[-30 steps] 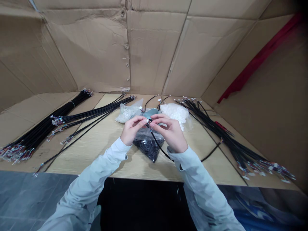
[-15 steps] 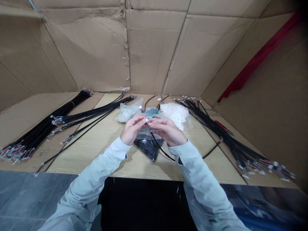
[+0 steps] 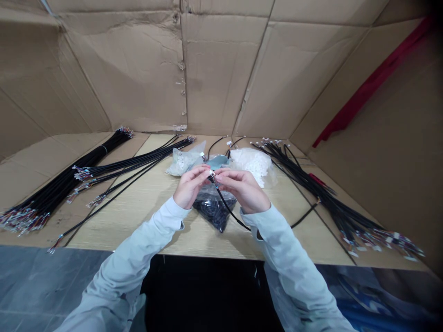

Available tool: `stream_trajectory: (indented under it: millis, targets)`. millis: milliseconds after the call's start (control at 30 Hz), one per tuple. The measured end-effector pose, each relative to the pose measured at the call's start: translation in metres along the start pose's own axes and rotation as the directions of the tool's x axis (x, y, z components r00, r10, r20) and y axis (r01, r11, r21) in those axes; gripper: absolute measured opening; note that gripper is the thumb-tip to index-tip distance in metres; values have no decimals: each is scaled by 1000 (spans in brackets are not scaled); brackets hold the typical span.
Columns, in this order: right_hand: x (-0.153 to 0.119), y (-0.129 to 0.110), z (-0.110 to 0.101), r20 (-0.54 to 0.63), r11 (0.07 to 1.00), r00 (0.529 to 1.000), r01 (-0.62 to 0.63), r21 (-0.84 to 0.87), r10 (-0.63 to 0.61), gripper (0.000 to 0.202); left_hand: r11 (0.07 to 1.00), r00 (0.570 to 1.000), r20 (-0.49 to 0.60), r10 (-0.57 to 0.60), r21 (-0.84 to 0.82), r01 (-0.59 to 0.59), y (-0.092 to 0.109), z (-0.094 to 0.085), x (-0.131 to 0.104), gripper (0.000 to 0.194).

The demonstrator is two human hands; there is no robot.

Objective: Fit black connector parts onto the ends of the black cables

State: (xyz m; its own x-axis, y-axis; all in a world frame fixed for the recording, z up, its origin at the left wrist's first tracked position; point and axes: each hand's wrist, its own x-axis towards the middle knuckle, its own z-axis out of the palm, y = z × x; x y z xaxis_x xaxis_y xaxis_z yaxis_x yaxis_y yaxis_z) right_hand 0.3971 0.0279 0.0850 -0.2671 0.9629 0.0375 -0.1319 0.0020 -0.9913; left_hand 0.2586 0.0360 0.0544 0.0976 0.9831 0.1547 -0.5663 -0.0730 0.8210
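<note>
My left hand (image 3: 191,186) pinches a small white connector housing (image 3: 211,174) between thumb and fingers. Facing it, my right hand (image 3: 244,186) is closed on the thin wires at the end of a black cable (image 3: 226,206), right beside the housing. From there the cable droops, passes beneath my right wrist and comes out on the table to the right. Whether each wire sits in the housing is too small to tell. Below my hands lies a clear bag of small black parts (image 3: 215,210).
Bags of white parts (image 3: 185,161) and white pieces (image 3: 254,166) stand behind my hands. Bundles of black cables lie left (image 3: 65,184) and right (image 3: 311,189), and a red-handled tool (image 3: 317,180) lies by the right bundle. Cardboard walls (image 3: 218,69) enclose the table's back and sides.
My right fingers have shifted slightly on the wires, so more of the wire ends shows beneath the housing. My left hand has hardly moved.
</note>
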Motion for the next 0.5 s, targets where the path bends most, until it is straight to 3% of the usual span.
stream_trajectory:
  millis: [100,200,300,400,500]
  targets:
    - [-2,0,2,23,984,991,133,-120,-131,20,1000,1000,5,0,17,0,-1,-1,0,15]
    - [-5,0,4,27,896,947,313,-313,-321,17,1000,1000,0,-7,15,7,-2,-1,1,16]
    - [-8,1,4,25,712,874,412,-568,-485,17,1000,1000,-21,-12,4,12,-2,-1,1,18]
    - [-10,2,3,51,513,797,434,-741,-602,20,1000,1000,-29,10,2,-10,-2,0,1,20]
    - [-11,4,1,100,408,772,435,-803,-627,22,998,998,-20,59,23,-58,-2,2,0,21]
